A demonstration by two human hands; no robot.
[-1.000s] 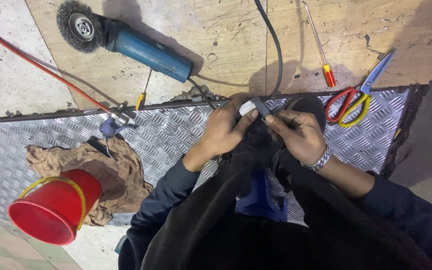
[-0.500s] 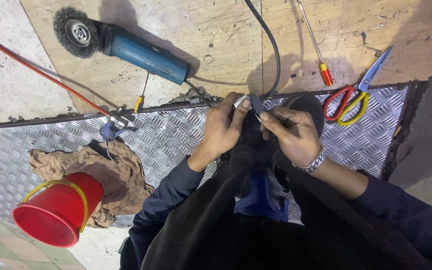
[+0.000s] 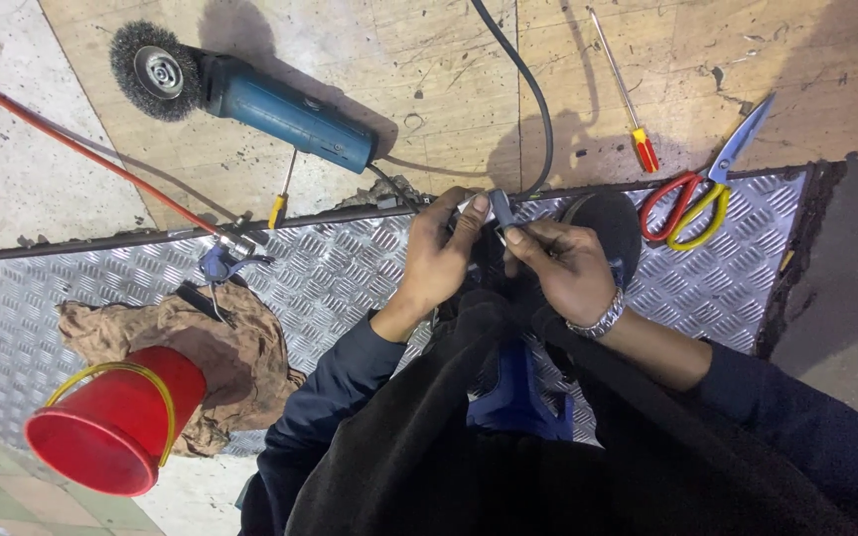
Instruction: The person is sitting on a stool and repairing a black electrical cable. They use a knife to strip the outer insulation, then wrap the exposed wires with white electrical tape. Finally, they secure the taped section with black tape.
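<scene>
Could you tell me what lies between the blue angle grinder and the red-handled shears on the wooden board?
In the head view, between the angle grinder and the shears lie a black cable and a slim red-handled screwdriver, on the wooden board.

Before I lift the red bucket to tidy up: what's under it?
A crumpled brown rag lies under the red bucket, on the tread plate. Anything beneath the rag is hidden.

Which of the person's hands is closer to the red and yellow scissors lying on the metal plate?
Right. The right hand is just left of the scissors in the picture, apart from them. The left hand lies further off, beyond the right one; both hands pinch a small grey part.
</scene>
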